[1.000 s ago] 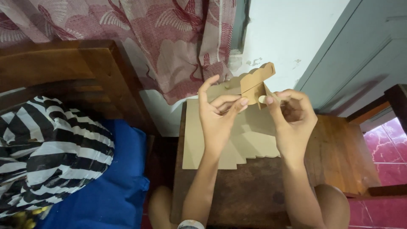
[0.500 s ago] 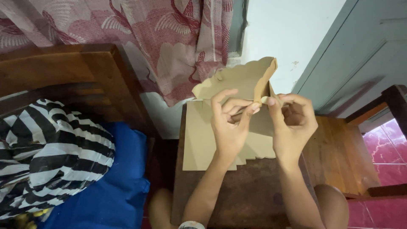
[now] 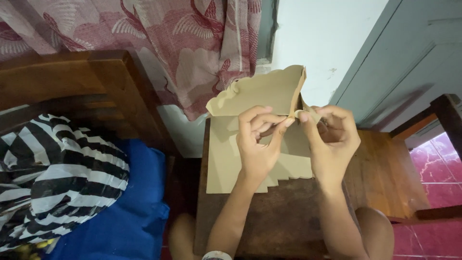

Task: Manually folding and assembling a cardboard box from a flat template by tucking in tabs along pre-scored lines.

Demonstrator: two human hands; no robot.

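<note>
My left hand (image 3: 258,140) and my right hand (image 3: 331,139) are raised together over a small dark wooden table (image 3: 269,221). Between their fingertips they pinch a tan paper bag (image 3: 260,91) with a wavy cut edge, held upright and spread partly open. More tan paper bags (image 3: 224,159) lie flat in a stack on the table beneath my hands, their stepped lower edges showing near my wrists.
A black-and-white striped plastic bag (image 3: 53,178) rests on a blue cushion (image 3: 130,216) at the left. A wooden chair back (image 3: 72,82) and a red patterned curtain (image 3: 192,43) stand behind. A grey door (image 3: 414,58) and red floor tiles (image 3: 433,173) are at the right.
The held paper bag has been unfolded from a small folded piece into a larger upright sheet. My hands stayed close together, fingers working along its right edge.
</note>
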